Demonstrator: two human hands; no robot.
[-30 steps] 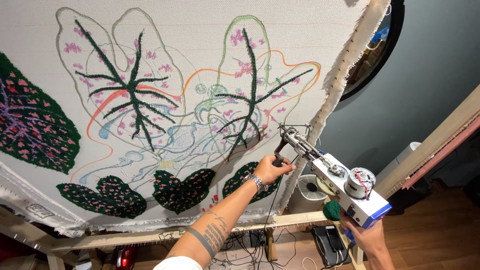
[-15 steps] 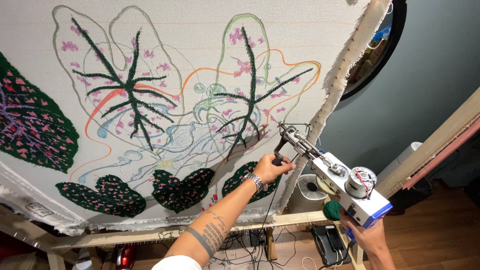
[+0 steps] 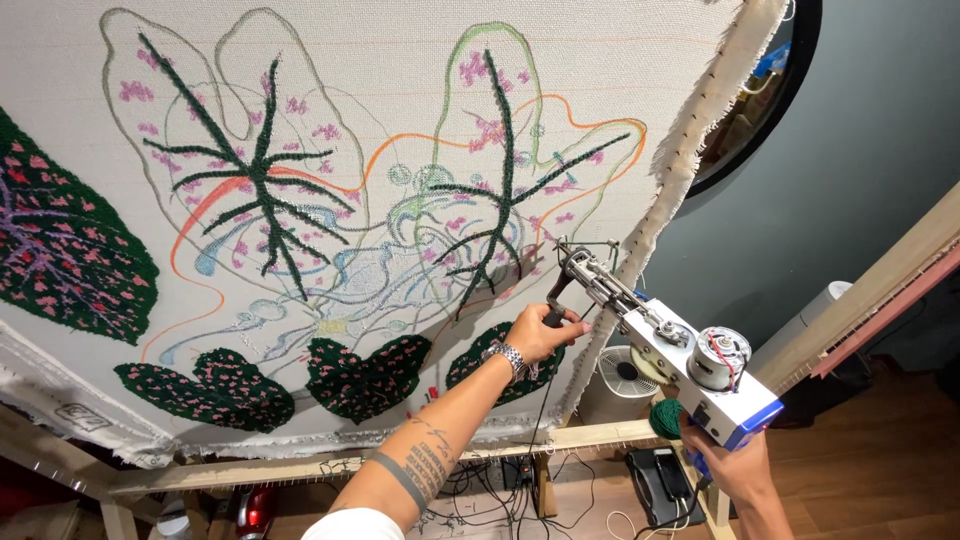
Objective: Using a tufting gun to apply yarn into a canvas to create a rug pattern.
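L hand (image 3: 540, 332) fingers clenched round the black front handle (image 3: 556, 300) of the tufting gun (image 3: 660, 345), thumb on top, metal watch (image 3: 508, 356) at the wrist, tattooed forearm below. R hand (image 3: 737, 468) grips the gun's blue rear grip from underneath; fingers wrapped, tips mostly hidden by the body. Gun is white w/ blue base, motor (image 3: 718, 358) on top, tilted, needle end up-left & touching the backing cloth (image 3: 400, 120) near its frayed right edge. Green yarn ball (image 3: 664, 418) sits just beside the gun's underside. Cloth stretched on a wood frame (image 3: 560, 440); dark green veined leaves outlined, 3 tufted green-pink patches low down. Below: small white fan (image 3: 620, 380), cables, black device (image 3: 660, 485) on wood floor.
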